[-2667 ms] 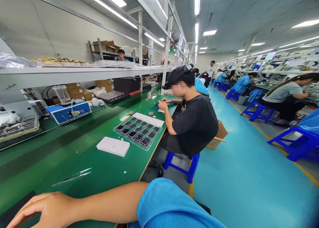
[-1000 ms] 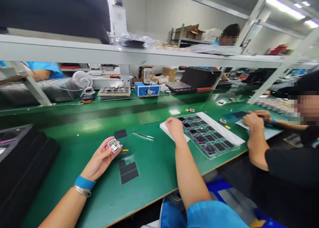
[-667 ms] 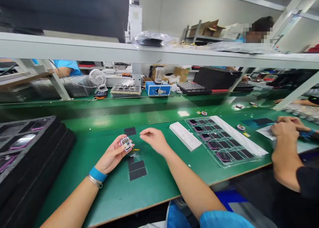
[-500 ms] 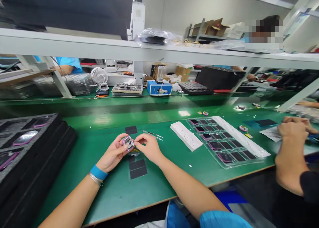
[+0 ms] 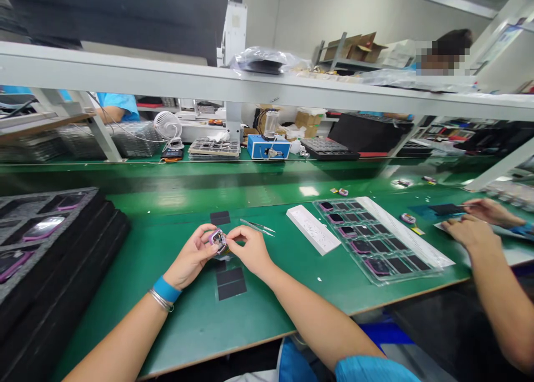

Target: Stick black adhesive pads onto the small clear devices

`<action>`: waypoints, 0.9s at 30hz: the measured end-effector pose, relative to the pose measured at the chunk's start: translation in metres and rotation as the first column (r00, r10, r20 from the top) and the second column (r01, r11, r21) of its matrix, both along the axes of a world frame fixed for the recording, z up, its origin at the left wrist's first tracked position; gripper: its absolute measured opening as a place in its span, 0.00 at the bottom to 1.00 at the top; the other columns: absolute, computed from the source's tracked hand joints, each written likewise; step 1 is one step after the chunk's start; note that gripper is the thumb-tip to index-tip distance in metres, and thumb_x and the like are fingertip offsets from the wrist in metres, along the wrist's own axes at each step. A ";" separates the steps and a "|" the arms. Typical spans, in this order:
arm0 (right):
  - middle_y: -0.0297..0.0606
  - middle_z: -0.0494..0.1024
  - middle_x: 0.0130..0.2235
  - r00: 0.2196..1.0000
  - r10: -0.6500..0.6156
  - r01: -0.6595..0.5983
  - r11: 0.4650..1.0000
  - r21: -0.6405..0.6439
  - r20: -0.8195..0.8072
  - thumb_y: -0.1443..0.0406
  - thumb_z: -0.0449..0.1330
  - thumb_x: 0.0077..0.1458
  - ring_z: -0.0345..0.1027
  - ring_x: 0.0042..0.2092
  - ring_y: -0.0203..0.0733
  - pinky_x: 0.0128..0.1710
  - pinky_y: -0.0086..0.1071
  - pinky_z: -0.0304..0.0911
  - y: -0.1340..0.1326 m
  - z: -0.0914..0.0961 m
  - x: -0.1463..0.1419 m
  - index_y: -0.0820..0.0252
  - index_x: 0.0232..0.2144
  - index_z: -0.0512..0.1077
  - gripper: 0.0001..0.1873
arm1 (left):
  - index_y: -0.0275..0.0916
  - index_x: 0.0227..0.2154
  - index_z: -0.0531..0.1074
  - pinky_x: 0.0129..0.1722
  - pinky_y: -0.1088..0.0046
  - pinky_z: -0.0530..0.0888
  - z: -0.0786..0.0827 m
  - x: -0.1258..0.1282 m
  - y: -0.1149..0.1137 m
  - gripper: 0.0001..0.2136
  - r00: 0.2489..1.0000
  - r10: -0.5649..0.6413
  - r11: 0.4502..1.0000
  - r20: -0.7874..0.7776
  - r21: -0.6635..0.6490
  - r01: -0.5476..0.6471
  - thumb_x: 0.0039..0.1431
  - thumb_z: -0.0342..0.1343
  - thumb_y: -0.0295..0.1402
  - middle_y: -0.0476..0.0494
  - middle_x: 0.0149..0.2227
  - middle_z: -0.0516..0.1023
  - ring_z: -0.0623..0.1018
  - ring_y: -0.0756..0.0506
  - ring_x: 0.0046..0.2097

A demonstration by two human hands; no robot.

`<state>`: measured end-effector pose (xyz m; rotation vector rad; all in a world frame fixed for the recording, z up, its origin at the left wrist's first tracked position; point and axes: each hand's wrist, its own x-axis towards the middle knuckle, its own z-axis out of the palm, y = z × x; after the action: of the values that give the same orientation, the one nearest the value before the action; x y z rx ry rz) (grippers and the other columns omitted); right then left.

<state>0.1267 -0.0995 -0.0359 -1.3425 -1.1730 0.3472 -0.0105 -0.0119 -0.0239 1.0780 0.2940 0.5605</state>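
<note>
My left hand [image 5: 191,259] grips a small pink-edged watch case [image 5: 217,240] just above the green bench. My right hand [image 5: 249,249] is pinched against the right side of the same case. Black rectangular pads [image 5: 231,283] lie on the bench right under my hands, and another black pad [image 5: 219,218] lies just beyond them. Metal tweezers [image 5: 257,226] rest a little past my right hand. A blue band and a metal bracelet circle my left wrist.
Black foam trays [image 5: 50,243] holding watch cases stand stacked at the left. A white flat box [image 5: 312,236] and a clear tray [image 5: 375,240] of dark watch cases lie to the right. A co-worker's hands [image 5: 475,226] work at the far right. A shelf [image 5: 250,90] runs overhead.
My view swung from the aisle back to the bench. My right hand drew back from the white box and came to pinch the watch case that my left hand holds.
</note>
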 end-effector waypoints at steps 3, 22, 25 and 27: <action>0.34 0.74 0.29 0.988 -0.049 0.049 0.999 0.005 0.149 0.71 0.58 0.49 0.68 0.33 0.36 0.36 0.28 0.64 -0.001 -0.001 -0.002 0.60 0.25 0.70 0.03 | 0.40 0.40 0.67 0.39 0.77 0.72 -0.003 0.001 0.000 0.21 1.000 0.015 1.000 -0.004 0.008 -0.015 0.42 0.69 0.28 0.46 0.38 0.74 0.75 0.49 0.37; 0.33 0.74 0.26 0.688 0.302 -0.523 0.836 -0.163 -0.660 0.57 0.70 0.37 0.67 0.23 0.31 0.26 0.24 0.65 0.002 0.008 0.017 0.64 0.34 0.68 0.23 | 0.40 0.41 0.71 0.44 0.71 0.75 -0.002 -0.002 0.017 0.21 0.991 0.122 0.981 -0.058 -0.146 -0.129 0.41 0.69 0.29 0.43 0.40 0.76 0.76 0.44 0.42; 0.35 0.75 0.32 0.652 0.430 -0.598 0.798 -0.074 -0.624 0.58 0.70 0.39 0.70 0.31 0.32 0.35 0.27 0.67 -0.007 0.021 0.025 0.63 0.36 0.71 0.22 | 0.40 0.43 0.71 0.39 0.73 0.77 -0.002 -0.003 0.014 0.20 0.992 0.065 0.981 -0.112 -0.175 -0.084 0.44 0.66 0.26 0.43 0.42 0.76 0.77 0.45 0.40; 0.35 0.75 0.33 0.729 0.443 -0.567 0.818 -0.099 -0.522 0.58 0.68 0.42 0.70 0.33 0.34 0.38 0.30 0.66 -0.010 0.024 0.027 0.62 0.38 0.72 0.20 | 0.39 0.44 0.71 0.37 0.74 0.77 -0.003 -0.003 0.012 0.19 0.989 -0.008 0.982 -0.151 -0.185 -0.020 0.47 0.64 0.25 0.42 0.43 0.75 0.78 0.45 0.40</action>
<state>0.1539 -0.1093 -0.0118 -1.0255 -1.0735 1.2054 -0.0133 0.0002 -0.0265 0.9391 0.4735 0.4479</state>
